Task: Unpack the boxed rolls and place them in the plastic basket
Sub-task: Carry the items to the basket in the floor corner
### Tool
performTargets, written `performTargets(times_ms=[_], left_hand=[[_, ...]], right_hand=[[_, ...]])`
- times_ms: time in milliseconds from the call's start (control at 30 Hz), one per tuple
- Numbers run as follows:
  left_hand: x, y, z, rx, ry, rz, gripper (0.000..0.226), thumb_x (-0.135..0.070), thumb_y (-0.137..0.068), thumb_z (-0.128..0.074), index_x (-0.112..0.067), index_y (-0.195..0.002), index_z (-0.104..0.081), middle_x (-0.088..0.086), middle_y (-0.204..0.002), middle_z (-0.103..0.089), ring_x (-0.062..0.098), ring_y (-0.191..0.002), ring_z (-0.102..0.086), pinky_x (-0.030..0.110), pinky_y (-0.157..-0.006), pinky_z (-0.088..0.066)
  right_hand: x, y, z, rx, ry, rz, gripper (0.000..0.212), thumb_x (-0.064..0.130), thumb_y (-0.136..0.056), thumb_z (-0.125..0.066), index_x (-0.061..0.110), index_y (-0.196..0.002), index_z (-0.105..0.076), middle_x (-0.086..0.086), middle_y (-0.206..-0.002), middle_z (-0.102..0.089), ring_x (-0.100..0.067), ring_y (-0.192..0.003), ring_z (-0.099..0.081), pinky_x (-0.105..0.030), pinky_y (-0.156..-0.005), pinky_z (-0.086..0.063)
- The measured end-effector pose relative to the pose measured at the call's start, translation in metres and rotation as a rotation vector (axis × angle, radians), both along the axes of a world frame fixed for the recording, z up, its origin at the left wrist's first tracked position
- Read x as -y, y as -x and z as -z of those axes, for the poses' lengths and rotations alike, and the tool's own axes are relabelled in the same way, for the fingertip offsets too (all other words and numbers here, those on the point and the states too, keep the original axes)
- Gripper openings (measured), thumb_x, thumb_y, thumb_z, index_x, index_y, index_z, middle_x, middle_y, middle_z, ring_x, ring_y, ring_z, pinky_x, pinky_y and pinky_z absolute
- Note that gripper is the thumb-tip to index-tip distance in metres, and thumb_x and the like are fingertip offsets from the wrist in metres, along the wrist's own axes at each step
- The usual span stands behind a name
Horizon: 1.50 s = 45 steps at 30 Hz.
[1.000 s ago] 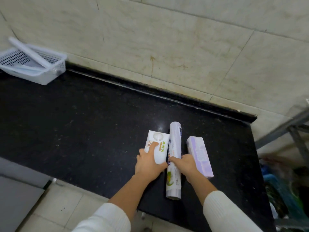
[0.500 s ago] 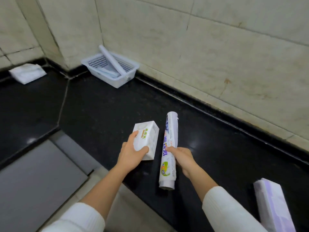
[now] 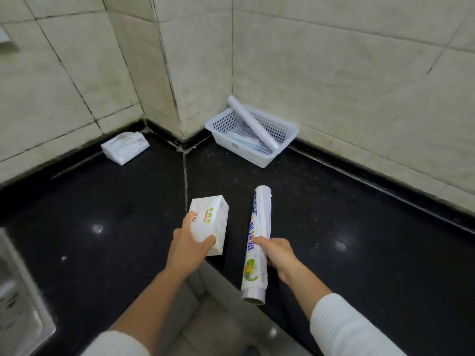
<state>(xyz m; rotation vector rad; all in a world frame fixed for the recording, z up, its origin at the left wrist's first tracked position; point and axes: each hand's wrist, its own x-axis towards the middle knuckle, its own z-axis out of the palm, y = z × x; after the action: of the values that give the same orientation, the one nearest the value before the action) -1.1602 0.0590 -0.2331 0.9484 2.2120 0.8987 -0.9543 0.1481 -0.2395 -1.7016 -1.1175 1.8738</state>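
Observation:
My left hand (image 3: 187, 249) grips a white box (image 3: 209, 223) with green and orange print, held above the black counter (image 3: 347, 227). My right hand (image 3: 276, 253) holds a long printed roll (image 3: 257, 242) around its middle, its far end pointing toward the wall. A white perforated plastic basket (image 3: 259, 160) stands in the corner against the tiled wall. A pale roll (image 3: 250, 123) leans diagonally across the basket, and flatter bluish items lie on its floor.
A white wrapped packet (image 3: 124, 147) lies on the counter at the back left near the wall. A steel sink edge (image 3: 23, 291) shows at the lower left. The counter's inner corner and the tiled floor (image 3: 205, 325) lie below my arms.
The view has swung left, bringing the basket nearer the centre. Both hands have lifted the box and the roll off the counter and carried them left. The purple box has left the view.

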Motion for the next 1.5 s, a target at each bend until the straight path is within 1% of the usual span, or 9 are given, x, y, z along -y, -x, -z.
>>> performTargets(times_ms=[267,333,567,767,967,1100,1267,1400,1500], left_hand=[[-0.073,0.081,0.008,-0.084,0.033,0.028,0.088,-0.048,-0.069,-0.062,-0.046,-0.14,-0.009,0.007,-0.128,-0.039,0.027,-0.106,-0.049,0.038,-0.079,-0.044],[-0.09,0.098,0.01,-0.108,0.047,0.017,0.088,-0.047,-0.072,-0.063,-0.045,-0.141,-0.008,0.009,-0.13,-0.038,0.029,-0.109,-0.048,0.04,-0.081,-0.046],[-0.133,0.152,0.014,-0.183,0.075,0.016,0.09,-0.045,-0.075,-0.065,-0.039,-0.145,-0.008,0.013,-0.135,-0.036,0.031,-0.114,-0.045,0.044,-0.088,-0.046],[-0.148,0.185,0.023,-0.203,0.069,0.089,0.094,-0.045,-0.075,-0.065,-0.04,-0.145,-0.003,0.01,-0.136,-0.032,0.029,-0.117,-0.04,0.041,-0.085,-0.043],[-0.159,0.263,0.02,-0.309,0.126,0.13,0.093,-0.043,-0.076,-0.066,-0.039,-0.146,-0.005,0.014,-0.137,-0.03,0.036,-0.118,-0.037,0.047,-0.089,-0.041],[-0.178,0.312,0.018,-0.379,0.151,0.171,0.093,-0.042,-0.076,-0.068,-0.035,-0.148,-0.01,0.019,-0.137,-0.031,0.043,-0.123,-0.034,0.054,-0.097,-0.038],[-0.194,0.348,0.018,-0.451,0.215,0.234,0.089,-0.043,-0.077,-0.068,-0.033,-0.148,-0.014,0.021,-0.142,-0.03,0.042,-0.127,-0.028,0.053,-0.105,-0.029],[-0.194,0.341,0.017,-0.535,0.265,0.223,0.09,-0.046,-0.076,-0.067,-0.031,-0.148,-0.015,0.018,-0.152,-0.015,0.039,-0.136,-0.013,0.054,-0.111,-0.019],[-0.193,0.304,0.011,-0.525,0.147,0.199,0.084,-0.041,-0.077,-0.068,-0.026,-0.145,-0.022,0.017,-0.154,-0.01,0.037,-0.139,-0.005,0.058,-0.111,-0.015]], right_hand=[[-0.068,0.093,0.004,0.05,-0.022,0.006,0.023,0.02,-0.077,-0.075,0.002,-0.088,-0.066,-0.011,-0.082,-0.073,-0.019,-0.066,-0.071,-0.021,-0.045,-0.05],[-0.085,0.112,0.005,0.074,-0.035,-0.003,0.022,0.02,-0.076,-0.076,0.004,-0.085,-0.065,-0.01,-0.08,-0.073,-0.017,-0.063,-0.07,-0.019,-0.042,-0.049],[-0.127,0.181,0.012,0.175,-0.072,0.003,0.041,0.025,-0.073,-0.078,0.001,-0.102,-0.063,-0.014,-0.095,-0.07,-0.024,-0.077,-0.069,-0.028,-0.057,-0.054],[-0.135,0.224,0.016,0.372,-0.14,-0.021,0.045,0.032,-0.072,-0.078,0.004,-0.101,-0.057,-0.014,-0.105,-0.066,-0.027,-0.09,-0.067,-0.039,-0.076,-0.058],[-0.139,0.246,0.015,0.52,-0.155,-0.169,0.07,0.038,-0.078,-0.073,0.002,-0.129,-0.04,-0.016,-0.132,-0.048,-0.033,-0.114,-0.056,-0.044,-0.095,-0.05],[-0.141,0.249,0.017,0.601,-0.168,-0.234,0.07,0.041,-0.083,-0.067,0.003,-0.133,-0.038,-0.017,-0.137,-0.041,-0.033,-0.119,-0.052,-0.04,-0.095,-0.048],[-0.14,0.248,0.019,0.612,-0.169,-0.217,0.066,0.042,-0.082,-0.069,0.003,-0.129,-0.044,-0.015,-0.131,-0.046,-0.031,-0.112,-0.056,-0.042,-0.092,-0.052],[-0.137,0.248,0.02,0.552,-0.176,-0.123,0.064,0.04,-0.076,-0.075,0.006,-0.123,-0.047,-0.013,-0.124,-0.054,-0.028,-0.107,-0.059,-0.043,-0.089,-0.054],[-0.133,0.242,0.02,0.514,-0.182,-0.073,0.066,0.047,-0.071,-0.078,0.008,-0.116,-0.049,-0.011,-0.118,-0.057,-0.025,-0.102,-0.06,-0.039,-0.084,-0.054]])
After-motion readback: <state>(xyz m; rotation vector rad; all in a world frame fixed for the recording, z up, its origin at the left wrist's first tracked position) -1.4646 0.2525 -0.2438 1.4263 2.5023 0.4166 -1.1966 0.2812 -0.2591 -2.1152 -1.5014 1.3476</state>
